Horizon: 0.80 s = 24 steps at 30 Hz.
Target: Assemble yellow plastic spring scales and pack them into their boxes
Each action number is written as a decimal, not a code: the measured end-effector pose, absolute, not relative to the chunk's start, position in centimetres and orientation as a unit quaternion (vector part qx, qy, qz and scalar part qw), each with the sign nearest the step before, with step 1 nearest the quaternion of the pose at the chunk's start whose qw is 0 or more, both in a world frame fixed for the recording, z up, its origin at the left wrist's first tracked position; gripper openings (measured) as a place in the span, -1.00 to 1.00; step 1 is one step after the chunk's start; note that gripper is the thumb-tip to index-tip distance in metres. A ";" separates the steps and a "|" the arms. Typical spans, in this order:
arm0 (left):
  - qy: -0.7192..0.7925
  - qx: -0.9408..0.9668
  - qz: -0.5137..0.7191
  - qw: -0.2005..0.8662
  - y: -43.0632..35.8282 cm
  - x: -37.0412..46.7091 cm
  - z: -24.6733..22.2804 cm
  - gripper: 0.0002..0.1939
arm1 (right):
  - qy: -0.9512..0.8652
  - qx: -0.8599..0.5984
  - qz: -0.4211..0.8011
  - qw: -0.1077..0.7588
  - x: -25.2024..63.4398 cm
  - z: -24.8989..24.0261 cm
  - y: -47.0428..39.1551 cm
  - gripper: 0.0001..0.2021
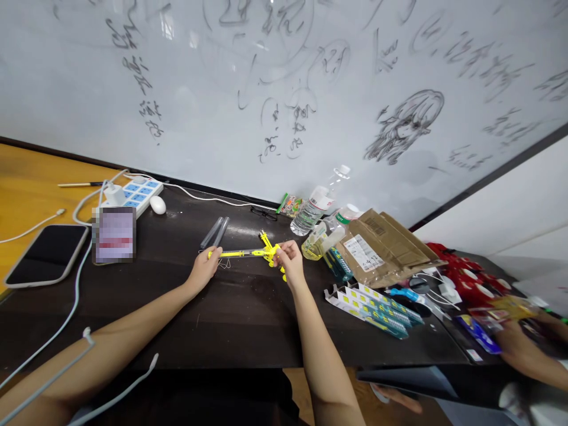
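Whiteboard [337,77] behind; phone [48,255] at left; power strip [138,194] near an egg-shaped object [158,205].

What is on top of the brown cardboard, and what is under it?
A white label with printing and handwriting is on the brown cardboard. What may lie beneath is covered, so I cannot tell.

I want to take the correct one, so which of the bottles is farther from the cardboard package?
The clear bottle with the red-and-white label, beside the green snack packet. The other bottle, with a green label, is directly beside the cardboard package.
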State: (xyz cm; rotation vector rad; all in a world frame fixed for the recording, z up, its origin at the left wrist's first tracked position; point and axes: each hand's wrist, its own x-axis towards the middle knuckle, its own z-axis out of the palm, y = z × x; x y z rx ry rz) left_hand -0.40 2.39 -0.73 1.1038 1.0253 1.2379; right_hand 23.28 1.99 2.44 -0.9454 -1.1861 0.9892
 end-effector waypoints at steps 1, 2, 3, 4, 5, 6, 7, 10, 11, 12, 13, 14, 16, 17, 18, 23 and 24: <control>0.435 0.468 0.526 0.562 2.4 -0.4 -0.8 -0.64 | -0.516 -0.409 0.431 0.617 23.3 2.3 2.0 -0.71; 0.434 0.467 0.527 0.562 2.5 -0.4 -0.8 -0.64 | -0.516 -0.409 0.431 0.617 23.3 2.3 2.0 -0.71; 0.433 0.466 0.528 0.562 2.5 -0.4 -0.9 -0.64 | -0.517 -0.410 0.429 0.617 23.3 2.2 2.0 -0.71; 0.432 0.465 0.529 0.563 2.5 -0.5 -0.9 -0.64 | -0.517 -0.411 0.426 0.618 23.3 2.2 2.0 -0.71; 0.432 0.464 0.529 0.564 2.5 -0.5 -0.9 -0.64 | -0.518 -0.411 0.423 0.620 23.3 2.2 2.0 -0.71; 0.432 0.463 0.529 0.565 2.5 -0.4 -0.9 -0.64 | -0.518 -0.410 0.419 0.622 23.2 2.2 2.0 -0.71; 0.432 0.461 0.529 0.566 2.4 -0.4 -0.9 -0.64 | -0.519 -0.408 0.417 0.624 23.2 2.2 2.0 -0.71; 0.434 0.453 0.530 0.571 2.4 -0.4 -0.7 -0.63 | -0.526 -0.402 0.414 0.625 23.2 2.3 2.0 -0.72; 0.435 0.450 0.529 0.573 2.4 -0.4 -0.6 -0.63 | -0.528 -0.402 0.412 0.624 23.2 2.3 2.0 -0.72; 0.437 0.446 0.529 0.575 2.3 -0.4 -0.5 -0.63 | -0.530 -0.402 0.411 0.623 23.1 2.2 2.0 -0.72; 0.437 0.442 0.528 0.579 2.3 -0.3 -0.4 -0.63 | -0.532 -0.403 0.409 0.623 23.1 2.2 2.0 -0.72; 0.437 0.439 0.527 0.582 2.3 -0.3 -0.3 -0.62 | -0.532 -0.403 0.407 0.624 23.1 2.1 2.1 -0.72; 0.436 0.433 0.527 0.586 2.2 -0.3 -0.2 -0.63 | -0.530 -0.402 0.406 0.626 23.0 2.1 2.1 -0.71; 0.436 0.432 0.527 0.587 2.2 -0.3 -0.1 -0.63 | -0.531 -0.401 0.407 0.625 23.0 2.1 2.0 -0.70; 0.436 0.432 0.527 0.588 2.2 -0.3 -0.1 -0.64 | -0.534 -0.401 0.408 0.623 23.0 2.1 2.0 -0.69; 0.438 0.432 0.525 0.589 2.2 -0.3 -0.1 -0.63 | -0.563 -0.399 0.417 0.591 23.0 2.2 1.8 -0.73; 0.437 0.431 0.525 0.589 2.2 -0.3 -0.1 -0.62 | -0.569 -0.395 0.419 0.587 23.0 2.2 1.8 -0.74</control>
